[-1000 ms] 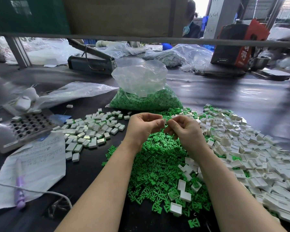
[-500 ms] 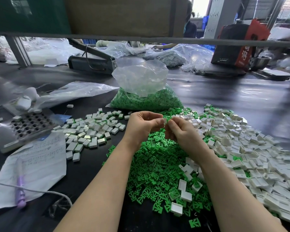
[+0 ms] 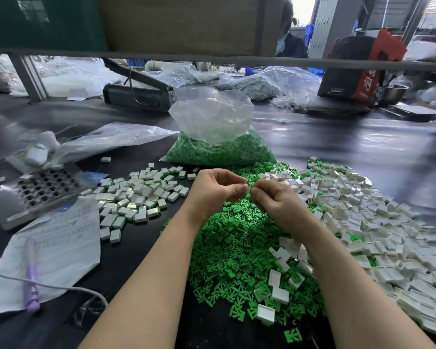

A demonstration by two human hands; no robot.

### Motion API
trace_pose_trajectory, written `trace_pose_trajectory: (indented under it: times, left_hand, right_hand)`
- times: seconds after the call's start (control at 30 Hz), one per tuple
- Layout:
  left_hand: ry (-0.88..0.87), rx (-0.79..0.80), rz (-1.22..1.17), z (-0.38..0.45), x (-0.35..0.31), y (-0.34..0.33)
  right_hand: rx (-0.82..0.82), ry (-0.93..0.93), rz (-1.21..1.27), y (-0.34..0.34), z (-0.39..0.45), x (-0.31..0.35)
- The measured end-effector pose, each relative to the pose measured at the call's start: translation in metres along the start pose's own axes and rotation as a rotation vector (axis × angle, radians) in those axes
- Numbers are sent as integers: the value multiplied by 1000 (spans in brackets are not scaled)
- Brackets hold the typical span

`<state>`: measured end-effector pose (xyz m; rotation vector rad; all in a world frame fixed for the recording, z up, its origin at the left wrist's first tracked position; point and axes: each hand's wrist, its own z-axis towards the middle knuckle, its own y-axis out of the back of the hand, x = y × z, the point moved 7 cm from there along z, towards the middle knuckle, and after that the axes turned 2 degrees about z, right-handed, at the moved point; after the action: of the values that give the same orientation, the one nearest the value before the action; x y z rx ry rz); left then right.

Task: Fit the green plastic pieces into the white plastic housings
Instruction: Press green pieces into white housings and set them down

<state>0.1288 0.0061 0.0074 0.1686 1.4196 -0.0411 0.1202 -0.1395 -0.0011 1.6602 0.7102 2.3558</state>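
Note:
My left hand (image 3: 218, 188) and my right hand (image 3: 275, 197) meet fingertip to fingertip above the pile of loose green pieces (image 3: 237, 243). Between them they pinch one small white housing (image 3: 249, 190); whether a green piece sits in it is hidden by the fingers. A wide heap of empty white housings (image 3: 363, 217) spreads to the right. A group of white housings with green showing at their edges (image 3: 136, 197) lies to the left. A clear bag of green pieces (image 3: 219, 147) stands behind the hands.
A metal block with rows of holes (image 3: 40, 190), a handwritten paper (image 3: 61, 248), a purple pen (image 3: 32, 285) and a white cable (image 3: 61, 288) lie at the left. Empty plastic bags, a grey machine (image 3: 139, 93) and a red-black bag (image 3: 360, 66) stand at the back. A person sits beyond.
Both hands stay together over the green pile and have hardly moved. The fingers have shifted slightly around the small white housing.

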Motion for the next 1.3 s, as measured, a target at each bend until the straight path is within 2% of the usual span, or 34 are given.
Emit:
trace_pose_trajectory:
  times: [0.17, 0.53, 0.8, 1.3]
  left_hand:
    - [76, 43, -64, -1, 8, -4]
    - [44, 22, -104, -2, 5, -4]
    - [26, 74, -24, -4, 2, -6]
    - [-9, 138, 66, -4, 1, -5]
  right_hand:
    - [-6, 9, 1, 0, 0, 1]
    - [28, -58, 137, -6, -1, 0]
    - [117, -38, 62, -5, -5, 0]
    - [178, -34, -14, -6, -5, -4]
